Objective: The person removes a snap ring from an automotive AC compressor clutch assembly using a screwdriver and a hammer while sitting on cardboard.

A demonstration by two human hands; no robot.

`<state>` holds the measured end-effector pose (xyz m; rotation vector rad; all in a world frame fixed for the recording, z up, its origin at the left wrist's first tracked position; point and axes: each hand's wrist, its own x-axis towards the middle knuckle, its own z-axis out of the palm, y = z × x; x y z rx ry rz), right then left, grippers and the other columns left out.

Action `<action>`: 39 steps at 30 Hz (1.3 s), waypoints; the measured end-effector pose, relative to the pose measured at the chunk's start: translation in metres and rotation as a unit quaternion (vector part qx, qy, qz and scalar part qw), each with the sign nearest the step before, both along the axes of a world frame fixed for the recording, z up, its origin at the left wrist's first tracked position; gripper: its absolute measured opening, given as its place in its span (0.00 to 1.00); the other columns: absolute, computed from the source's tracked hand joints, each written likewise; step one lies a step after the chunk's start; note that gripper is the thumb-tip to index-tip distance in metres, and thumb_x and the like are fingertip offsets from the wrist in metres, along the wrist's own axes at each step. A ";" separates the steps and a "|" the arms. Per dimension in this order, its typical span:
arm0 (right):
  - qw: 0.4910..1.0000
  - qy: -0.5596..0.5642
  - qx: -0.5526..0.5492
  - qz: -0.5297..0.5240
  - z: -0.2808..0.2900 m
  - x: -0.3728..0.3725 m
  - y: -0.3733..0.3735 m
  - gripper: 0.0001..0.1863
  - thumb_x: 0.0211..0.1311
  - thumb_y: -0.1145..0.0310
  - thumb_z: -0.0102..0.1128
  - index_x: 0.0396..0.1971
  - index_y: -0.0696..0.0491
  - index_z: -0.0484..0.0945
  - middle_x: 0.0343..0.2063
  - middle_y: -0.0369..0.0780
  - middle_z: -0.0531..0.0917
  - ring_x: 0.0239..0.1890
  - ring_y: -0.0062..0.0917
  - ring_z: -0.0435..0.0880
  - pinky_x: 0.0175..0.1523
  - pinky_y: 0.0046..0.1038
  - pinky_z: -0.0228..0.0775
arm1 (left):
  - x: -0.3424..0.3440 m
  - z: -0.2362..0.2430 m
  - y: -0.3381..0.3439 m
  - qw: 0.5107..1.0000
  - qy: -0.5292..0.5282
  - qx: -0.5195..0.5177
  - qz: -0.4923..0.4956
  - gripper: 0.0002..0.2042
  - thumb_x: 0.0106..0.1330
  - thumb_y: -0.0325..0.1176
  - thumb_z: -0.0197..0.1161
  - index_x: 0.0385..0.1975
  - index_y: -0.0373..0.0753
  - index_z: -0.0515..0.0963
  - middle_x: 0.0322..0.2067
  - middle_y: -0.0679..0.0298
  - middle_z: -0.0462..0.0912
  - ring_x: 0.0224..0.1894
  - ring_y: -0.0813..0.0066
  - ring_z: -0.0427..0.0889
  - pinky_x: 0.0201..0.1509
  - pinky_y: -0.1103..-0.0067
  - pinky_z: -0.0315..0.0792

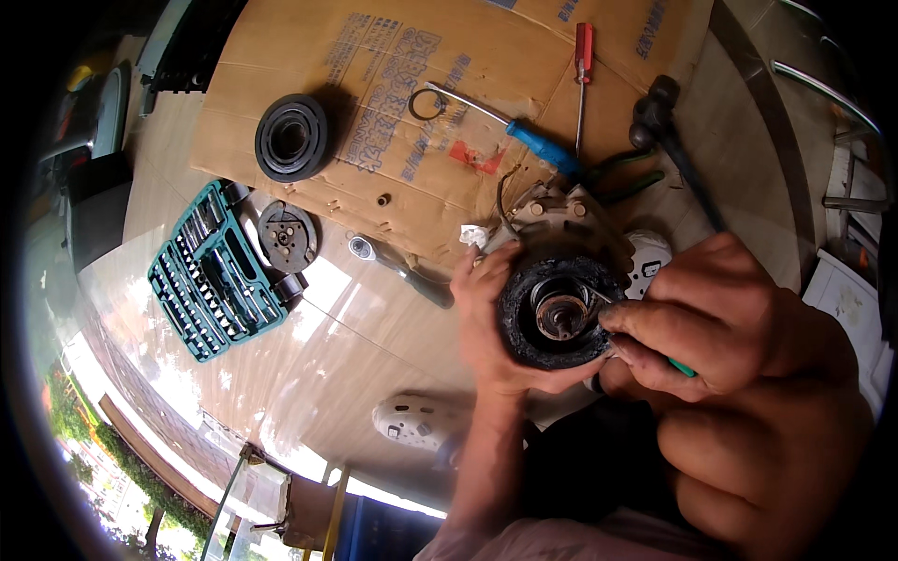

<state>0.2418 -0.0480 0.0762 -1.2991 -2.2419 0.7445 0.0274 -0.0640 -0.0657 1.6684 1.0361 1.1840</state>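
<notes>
A metal compressor (561, 211) stands between my shoes, with a black ring-shaped coil (517, 338) around its central shaft (562, 319). My left hand (490, 327) is wrapped round the coil's left and lower side, gripping the compressor. On the right, my right hand (697, 323) is closed on a slim green-handled tool (682, 367). Its thin metal tip reaches the ring's inner right edge, near the shaft. The fingers cover most of this tool, so its exact kind is hidden.
Cardboard (271, 56) carries a black pulley (292, 138), metal ring (427, 104), blue screwdriver (538, 145) and red screwdriver (584, 56). A hammer (687, 173) and pliers (627, 178) lie right. Left are a ratchet (393, 266), clutch plate (286, 236) and green socket set (217, 276).
</notes>
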 end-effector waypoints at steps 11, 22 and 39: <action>0.994 -0.073 -0.076 -0.008 0.015 -0.006 0.003 0.14 0.54 0.74 0.74 0.41 0.60 0.85 0.21 0.39 0.80 0.16 0.30 0.80 0.22 0.33 0.69 | -0.006 0.000 0.004 0.993 -0.047 -0.102 -0.045 0.55 0.38 0.53 0.92 0.66 0.31 0.70 0.65 0.40 0.75 0.67 0.46 0.77 0.75 0.52 0.65; 0.975 -0.135 -0.176 -0.010 0.032 -0.020 0.004 0.08 0.53 0.76 0.67 0.28 0.56 0.74 0.18 0.40 0.79 0.18 0.32 0.83 0.22 0.34 0.74 | -0.083 0.071 0.071 0.878 0.326 -0.054 -0.347 0.49 0.52 0.53 0.84 0.72 0.35 0.70 0.71 0.45 0.71 0.70 0.38 0.72 0.73 0.54 0.68; 0.979 0.031 -0.118 -0.162 0.036 -0.010 -0.019 0.07 0.67 0.72 0.71 0.40 0.59 0.84 0.29 0.45 0.87 0.28 0.37 0.87 0.33 0.34 0.77 | -0.024 0.029 0.047 0.938 0.141 0.057 -0.311 0.60 0.45 0.60 0.87 0.73 0.29 0.64 0.71 0.42 0.69 0.72 0.39 0.68 0.74 0.52 0.64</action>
